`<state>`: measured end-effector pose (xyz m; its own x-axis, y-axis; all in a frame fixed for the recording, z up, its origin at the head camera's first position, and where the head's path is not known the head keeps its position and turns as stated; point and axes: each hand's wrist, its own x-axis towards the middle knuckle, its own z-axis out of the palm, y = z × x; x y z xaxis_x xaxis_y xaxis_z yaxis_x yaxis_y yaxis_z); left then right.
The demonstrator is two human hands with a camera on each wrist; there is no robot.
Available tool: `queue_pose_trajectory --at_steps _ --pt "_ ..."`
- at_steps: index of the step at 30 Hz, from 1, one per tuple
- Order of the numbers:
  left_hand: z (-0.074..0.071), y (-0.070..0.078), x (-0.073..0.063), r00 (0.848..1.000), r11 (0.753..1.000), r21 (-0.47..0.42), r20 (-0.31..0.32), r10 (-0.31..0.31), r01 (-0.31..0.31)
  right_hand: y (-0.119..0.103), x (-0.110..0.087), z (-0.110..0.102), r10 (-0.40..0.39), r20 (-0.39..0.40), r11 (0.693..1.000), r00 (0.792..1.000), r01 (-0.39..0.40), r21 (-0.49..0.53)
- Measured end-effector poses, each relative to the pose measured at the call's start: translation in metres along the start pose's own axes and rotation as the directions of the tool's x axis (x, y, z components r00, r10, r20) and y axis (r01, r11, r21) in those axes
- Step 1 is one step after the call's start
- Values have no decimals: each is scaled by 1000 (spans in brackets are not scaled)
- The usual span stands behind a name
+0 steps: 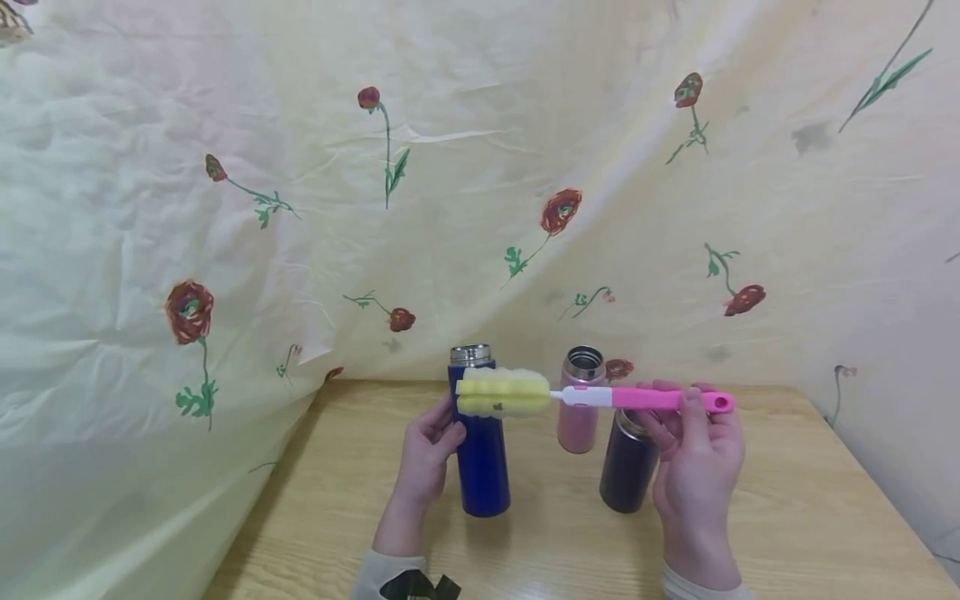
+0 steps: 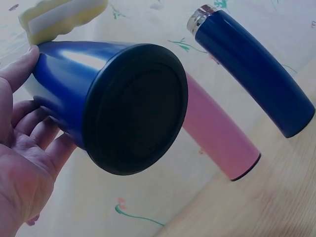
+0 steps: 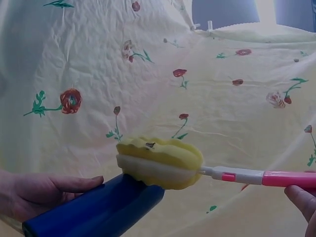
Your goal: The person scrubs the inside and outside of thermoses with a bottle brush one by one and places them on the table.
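My left hand (image 1: 429, 454) grips a tall blue vacuum flask (image 1: 482, 467) near its upper part; its steel mouth has no lid. In the left wrist view the flask's dark base (image 2: 138, 111) faces the camera, lifted off the table. My right hand (image 1: 701, 462) holds a bottle brush by its pink handle (image 1: 648, 399), thumb on the near side. The brush lies level, its yellow and white sponge head (image 1: 506, 393) passing in front of the blue flask just below the mouth. Whether sponge and flask touch, I cannot tell.
Behind the brush stands a pink flask (image 1: 577, 429), lidless. A dark navy flask (image 1: 628, 471) stands nearer, beside my right hand, which partly covers its top. The wooden table (image 1: 795, 492) ends at a flower-printed cloth (image 1: 450, 275) hanging behind and to the left.
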<state>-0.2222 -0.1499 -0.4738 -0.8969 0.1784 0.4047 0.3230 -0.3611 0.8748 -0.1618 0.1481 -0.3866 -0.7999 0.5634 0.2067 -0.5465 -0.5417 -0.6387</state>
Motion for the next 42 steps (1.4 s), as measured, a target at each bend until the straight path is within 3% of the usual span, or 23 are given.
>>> queue_pose_trajectory --at_steps 9,14,19,24,30,42 --pt "2 2 3 999 998 -50 -41 -27 25 0 2 -4 39 30 993 999 -35 -113" --pt "2 1 6 998 998 -62 -57 -17 13 -1 3 -4 67 40 991 997 -62 -121" --pt "2 0 6 995 998 -64 -96 -25 19 -3 4 -6 83 101 982 991 -64 -179" --pt "0 0 6 987 997 -62 -152 -59 50 -4 5 -10 134 186 953 973 -76 -292" --pt "-5 1 6 972 994 -72 -212 -98 85 -4 5 -13 171 278 940 945 -72 -333" --pt "-9 1 7 968 995 -74 -233 -87 72 -4 7 -15 209 345 907 915 -49 -418"
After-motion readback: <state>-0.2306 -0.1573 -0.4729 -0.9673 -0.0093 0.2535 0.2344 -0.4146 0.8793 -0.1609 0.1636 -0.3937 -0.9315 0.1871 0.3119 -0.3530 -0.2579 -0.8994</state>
